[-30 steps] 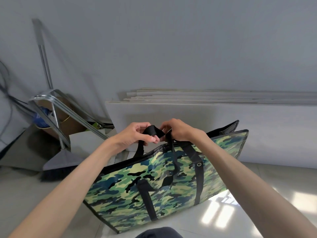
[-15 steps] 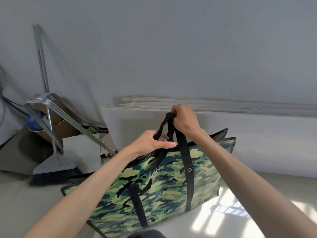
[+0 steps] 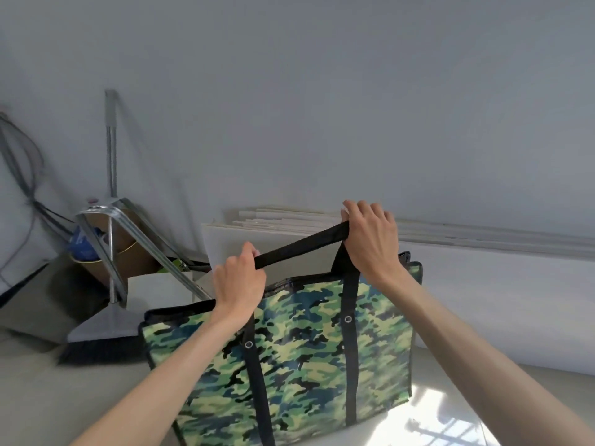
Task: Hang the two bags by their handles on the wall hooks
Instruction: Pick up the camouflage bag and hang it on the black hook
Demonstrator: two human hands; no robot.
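Note:
A large green camouflage bag (image 3: 306,358) with black webbing straps hangs in front of me, its bottom edge out of view below. Its black handle (image 3: 301,246) is stretched taut between my two hands. My left hand (image 3: 238,283) grips the lower left end of the handle near the bag's top rim. My right hand (image 3: 370,239) is closed around the higher right end. No wall hook and no second bag appear in the frame.
A broom (image 3: 109,262) leans against the grey wall (image 3: 322,107) at the left, beside a tilted metal stool frame (image 3: 128,239) and a cardboard box. White boards (image 3: 483,284) stand stacked against the wall behind the bag. Pale tiled floor (image 3: 434,413) lies below right.
Both hands have spread apart along the handle, pulling it taut. The right hand has risen and the bag now hangs higher and squarer to me.

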